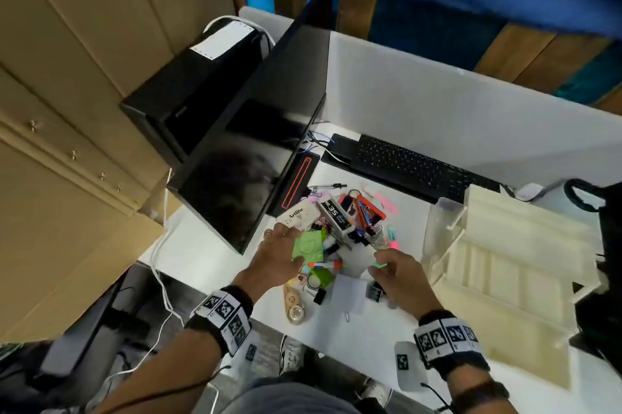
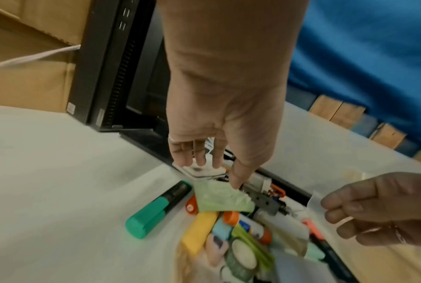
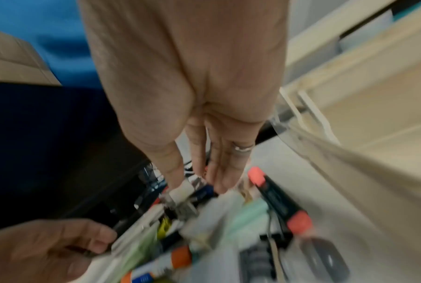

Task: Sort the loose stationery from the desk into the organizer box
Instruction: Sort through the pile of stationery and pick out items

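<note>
On the white desk (image 1: 387, 339), both relaxed, empty hands, left (image 1: 281, 257) and right (image 1: 399, 277), hover over the stationery pile (image 1: 340, 231).

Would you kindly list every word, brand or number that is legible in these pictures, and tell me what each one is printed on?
"Artline": on the white box at the far left of the stationery pile.
The large black and white print on the white box next to it: characters show, too blurred to read surely.
The square black-and-white markers on the wristbands: coded patterns, not words.
Labels on the glue stick and the green marker: too blurred to read.
</note>
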The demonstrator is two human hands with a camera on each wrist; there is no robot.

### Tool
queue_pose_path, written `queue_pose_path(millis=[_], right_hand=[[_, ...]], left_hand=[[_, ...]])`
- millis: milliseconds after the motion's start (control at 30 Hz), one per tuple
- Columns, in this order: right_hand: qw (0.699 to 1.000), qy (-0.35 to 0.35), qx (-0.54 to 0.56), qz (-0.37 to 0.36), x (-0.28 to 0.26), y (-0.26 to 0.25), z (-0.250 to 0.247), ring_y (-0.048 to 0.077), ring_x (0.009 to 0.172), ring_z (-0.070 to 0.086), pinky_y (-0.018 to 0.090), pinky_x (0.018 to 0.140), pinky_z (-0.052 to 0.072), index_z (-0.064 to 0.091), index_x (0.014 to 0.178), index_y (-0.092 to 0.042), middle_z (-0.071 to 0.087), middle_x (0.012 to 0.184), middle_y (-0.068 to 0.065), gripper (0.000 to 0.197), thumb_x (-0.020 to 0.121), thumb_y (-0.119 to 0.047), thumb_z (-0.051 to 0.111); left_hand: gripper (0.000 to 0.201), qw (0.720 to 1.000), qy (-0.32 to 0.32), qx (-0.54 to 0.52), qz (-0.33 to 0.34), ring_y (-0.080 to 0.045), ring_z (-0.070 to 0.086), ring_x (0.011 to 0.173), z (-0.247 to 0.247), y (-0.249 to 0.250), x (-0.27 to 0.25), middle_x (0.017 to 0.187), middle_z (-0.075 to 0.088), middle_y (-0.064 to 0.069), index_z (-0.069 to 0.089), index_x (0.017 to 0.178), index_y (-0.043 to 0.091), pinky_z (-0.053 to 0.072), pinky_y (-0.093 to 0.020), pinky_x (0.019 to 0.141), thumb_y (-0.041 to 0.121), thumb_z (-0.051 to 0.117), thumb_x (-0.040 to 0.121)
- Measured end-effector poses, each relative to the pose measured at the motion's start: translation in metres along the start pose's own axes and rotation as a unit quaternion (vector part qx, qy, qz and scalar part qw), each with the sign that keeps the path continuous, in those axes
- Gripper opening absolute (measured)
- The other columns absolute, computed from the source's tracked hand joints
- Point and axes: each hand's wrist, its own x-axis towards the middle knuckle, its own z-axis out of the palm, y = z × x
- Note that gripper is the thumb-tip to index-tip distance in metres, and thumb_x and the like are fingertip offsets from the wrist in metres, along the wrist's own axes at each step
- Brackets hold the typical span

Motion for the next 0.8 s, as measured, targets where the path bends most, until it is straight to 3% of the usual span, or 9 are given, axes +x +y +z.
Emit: queue_pose_path(millis=[100,233,367,467,600,667,700,767,800], right_hand=[[0.998,0.012,-0.050,0.025,0.010,0.007,0.018,0.020,0.109,0.062,0.028,0.092,0.048,0.060,0.135,-0.014,0.059,0.129,0.005,0.052,0.088,-0.027,0.077],[0.996,0.026,-0.075,0.047,0.022,0.005,0.034,0.029,0.124,0.054,0.041,0.108,0.047,0.051,0.141,-0.010,0.047,0.138,0.011,0.068,0.085,-0.034,0.079],[0.990,0.029,-0.121,0.065,0.029,0.003,0.044,0.032,0.128,0.051,0.043,0.108,0.047,0.050,0.141,-0.008,0.045,0.141,0.011,0.077,0.079,-0.041,0.081],[0.991,0.033,-0.115,0.067,0.029,0.001,0.049,0.031,0.131,0.049,0.042,0.109,0.046,0.048,0.143,-0.007,0.046,0.142,0.012,0.081,0.077,-0.039,0.082],[0.991,0.024,-0.071,0.107,0.034,0.003,0.048,0.031,0.122,0.055,0.045,0.103,0.050,0.050,0.141,-0.008,0.051,0.135,0.011,0.089,0.066,-0.040,0.087],[0.990,0.014,-0.064,0.122,0.040,0.006,0.048,0.030,0.111,0.061,0.041,0.091,0.054,0.057,0.132,-0.009,0.061,0.123,0.010,0.084,0.062,-0.043,0.088],[0.990,0.006,-0.072,0.121,0.043,0.008,0.047,0.029,0.103,0.065,0.037,0.084,0.054,0.064,0.122,-0.009,0.067,0.112,0.008,0.071,0.064,-0.043,0.088],[0.990,-0.014,-0.088,0.113,0.045,0.005,0.044,0.025,0.082,0.067,0.028,0.069,0.047,0.073,0.089,-0.010,0.070,0.085,0.005,0.036,0.073,-0.039,0.087],[0.989,-0.020,-0.090,0.112,0.045,0.003,0.042,0.023,0.073,0.065,0.026,0.062,0.043,0.070,0.074,-0.011,0.067,0.073,0.003,0.030,0.077,-0.037,0.085]], left_hand=[[0.045,0.999,-0.016,0.021,-0.024,-0.031,0.042,0.122,0.005,-0.001,0.004,0.139,0.046,-0.004,0.060,0.128,0.016,0.046,-0.046,0.105,0.040,0.067,0.090],[0.041,0.998,-0.035,0.039,-0.036,-0.029,0.042,0.122,0.011,0.001,0.003,0.142,0.045,-0.003,0.062,0.125,0.015,0.049,-0.045,0.103,0.038,0.067,0.091],[0.060,0.996,0.004,0.054,-0.068,-0.031,0.055,0.113,0.010,0.003,0.005,0.125,0.050,-0.008,0.051,0.137,0.020,0.053,-0.044,0.092,0.047,0.070,0.087],[0.080,0.995,0.004,0.071,-0.072,-0.030,0.059,0.108,0.013,0.008,0.009,0.123,0.054,-0.008,0.042,0.140,0.017,0.053,-0.043,0.088,0.062,0.071,0.080],[0.094,0.991,0.033,0.056,-0.117,-0.032,0.062,0.107,0.018,0.017,0.014,0.123,0.056,-0.011,0.037,0.144,0.014,0.054,-0.044,0.088,0.082,0.049,0.080],[0.096,0.986,0.056,0.057,-0.149,-0.034,0.062,0.108,0.018,0.023,0.017,0.124,0.058,-0.013,0.039,0.145,0.012,0.053,-0.046,0.089,0.085,0.037,0.083],[0.096,0.983,0.059,0.064,-0.162,-0.035,0.062,0.107,0.018,0.026,0.019,0.123,0.059,-0.013,0.039,0.145,0.011,0.052,-0.047,0.090,0.084,0.036,0.084],[0.094,0.979,0.057,0.076,-0.181,-0.034,0.061,0.107,0.017,0.031,0.020,0.122,0.059,-0.013,0.039,0.144,0.009,0.050,-0.046,0.090,0.083,0.041,0.084],[0.093,0.978,0.053,0.075,-0.188,-0.033,0.061,0.107,0.017,0.033,0.021,0.121,0.059,-0.012,0.038,0.143,0.009,0.049,-0.045,0.091,0.080,0.047,0.083]])
